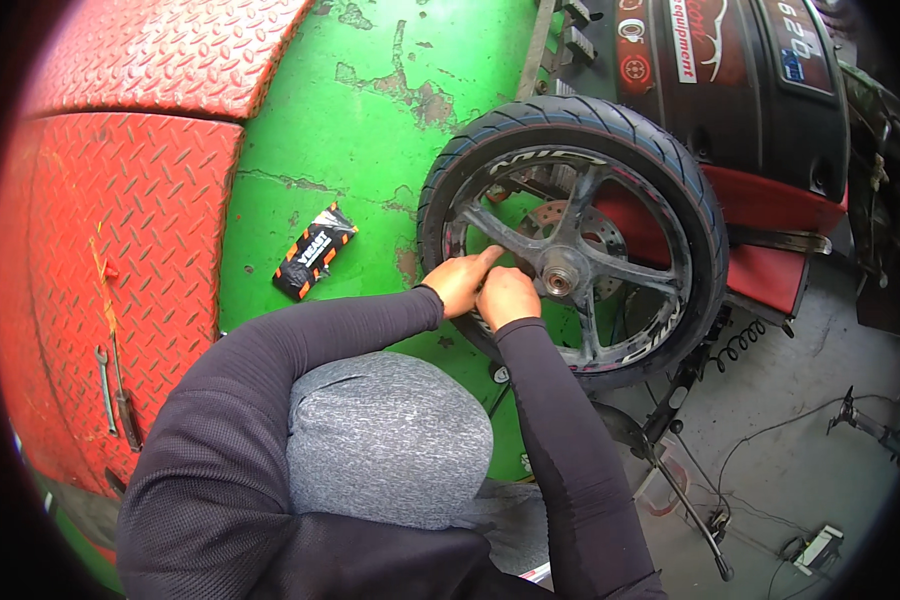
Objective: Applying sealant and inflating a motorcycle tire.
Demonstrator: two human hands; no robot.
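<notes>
A motorcycle wheel with dark spokes (625,267) and a black tyre (698,215) stands in front of me, its face toward me. A brake disc (610,237) shows behind the hub. My left hand (460,284) is closed at the wheel's left rim, its thumb pointing toward the hub. Right beside it, my right hand (509,298) is curled into a fist, knuckles up, just left of the hub. Both hands hide that part of the rim and whatever lies between their fingers.
A black machine (770,110) with a red base stands behind the wheel. Left is a red tread-plate ramp (140,230) bearing a wrench (105,390) and a screwdriver (128,420). A black-and-orange packet (315,250) lies on the green floor. Cables and a lever (692,520) are at lower right.
</notes>
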